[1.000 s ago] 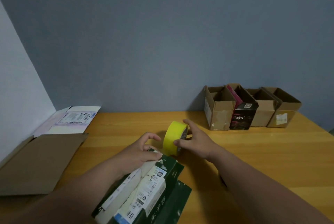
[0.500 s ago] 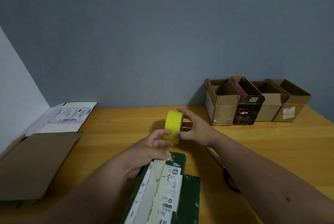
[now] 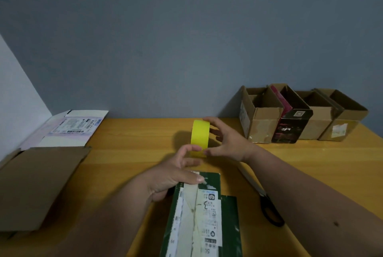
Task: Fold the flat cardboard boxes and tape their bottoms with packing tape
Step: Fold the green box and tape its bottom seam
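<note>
The roll [image 3: 200, 137] of yellow tape is held on edge above the middle of the table [image 3: 310, 163] by the right hand [image 3: 224, 142], whose fingers are curled over its top and far side while the thumb meets its lower rim. The left hand [image 3: 176, 175] is set just below the roll: its forefinger and thumb are pinched at the roll's lower face, where a tape end may be gripped, though this cannot be made out, and its remaining fingers are pressed on the far end of the green box [image 3: 199, 215]. This box lies toward the near edge, directly under both hands, with pale tape along its seam and white labels beside it; the print is mostly too small to be read, only "50" near the frame's lower edge being legible. Black scissors [image 3: 269, 209] are partly hidden under the right forearm, to the right of the green box. At the far right corner, against the wall, four open boxes are lined up touching: a brown box [image 3: 261, 122], a black box [image 3: 290, 128] bearing a QR code and red marks that cannot be read, and two more brown ones [image 3: 335, 124], the last carrying a torn label. At the left edge a flat brown box [image 3: 39, 184] is laid, and beyond it a flat white box [image 3: 68, 130] with a barcode label, its text illegible.
</note>
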